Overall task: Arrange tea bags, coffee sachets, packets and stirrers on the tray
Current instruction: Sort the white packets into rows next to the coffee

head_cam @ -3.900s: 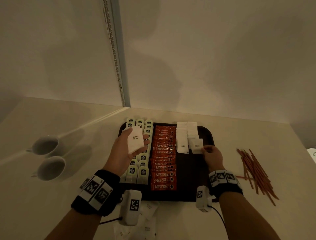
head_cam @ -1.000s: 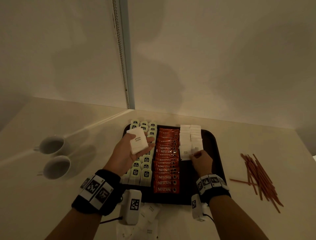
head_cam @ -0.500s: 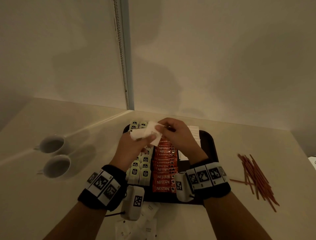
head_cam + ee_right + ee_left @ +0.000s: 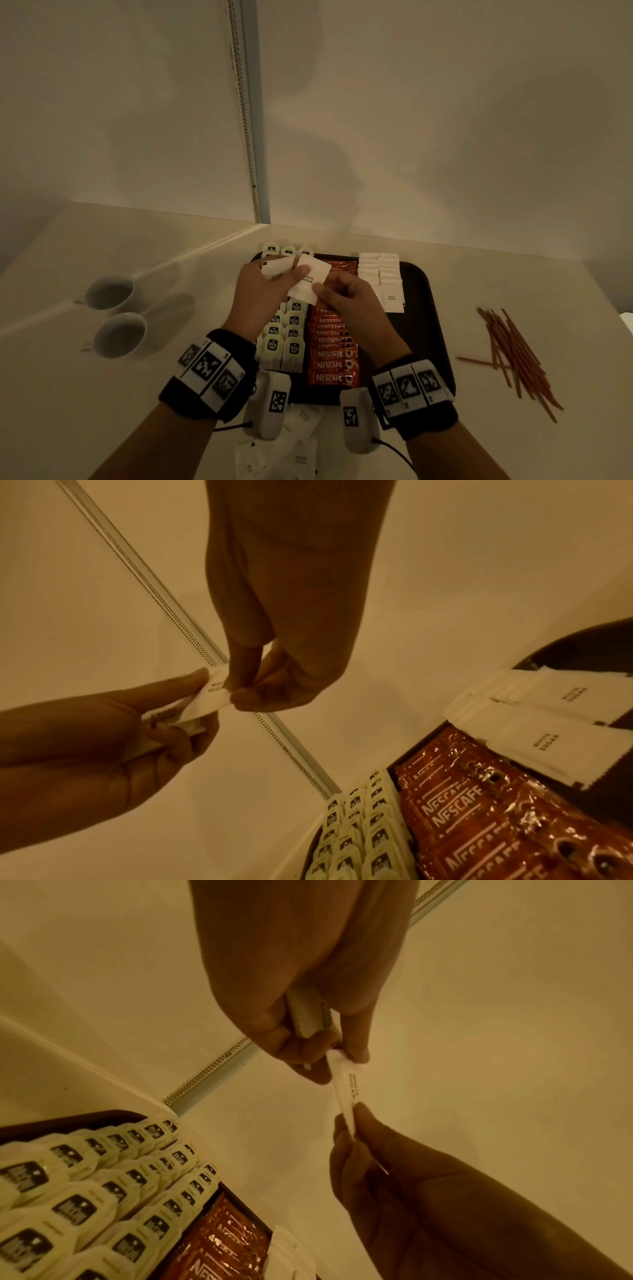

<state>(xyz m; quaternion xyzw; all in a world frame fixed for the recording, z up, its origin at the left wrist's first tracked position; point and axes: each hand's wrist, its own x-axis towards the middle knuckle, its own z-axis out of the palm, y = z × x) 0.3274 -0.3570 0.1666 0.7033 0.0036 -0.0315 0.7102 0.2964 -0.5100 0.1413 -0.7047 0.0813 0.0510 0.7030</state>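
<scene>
Above the tray (image 4: 431,308), my right hand (image 4: 349,301) pinches one sugar packet (image 4: 310,284). My left hand (image 4: 260,294) grips the stack of packets (image 4: 275,267), thumb also on that packet.

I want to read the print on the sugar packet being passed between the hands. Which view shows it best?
The head view: the sugar packet faces the camera, flat. The left wrist view shows it edge-on; the right wrist view shows it partly hidden by fingers.
</scene>
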